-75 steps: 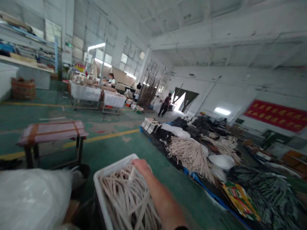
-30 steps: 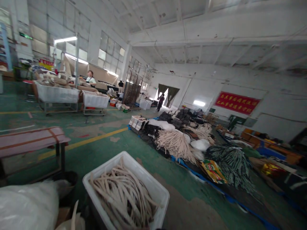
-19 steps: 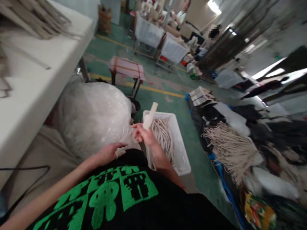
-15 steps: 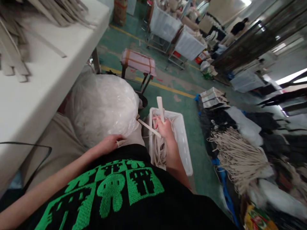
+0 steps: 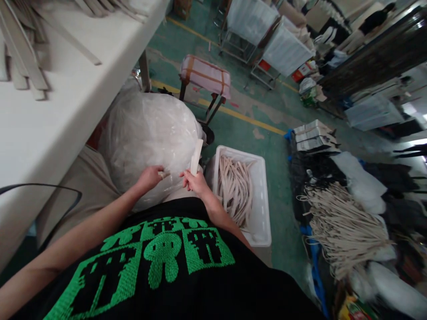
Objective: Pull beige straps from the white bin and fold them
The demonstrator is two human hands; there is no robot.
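My right hand (image 5: 196, 181) is closed round a flat, stiff-looking off-white strip (image 5: 196, 156), which points up out of the fist. This hand is over my lap, in front of a big clear plastic bag (image 5: 150, 129) with pale contents. Just to its left, my left hand (image 5: 151, 178) has its fingers pinched together against the bag's front. Something small and pale shows at those fingertips, too small to name. Right of my right forearm stands a white plastic bin (image 5: 259, 200) with a heap of long beige straps (image 5: 233, 189) in it.
A white table (image 5: 83, 89) with more beige strips (image 5: 26, 58) is at the left. Beyond the bag stands a padded stool (image 5: 206, 76). Wheeled white carts (image 5: 250, 26) are at the back. On the right, a bundle of cords (image 5: 343, 222) lies on a blue-edged pallet.
My right hand has moved left, from above the bin to my lap, still holding the off-white strip. My left hand has risen slightly towards the bag. The view has shifted a little.
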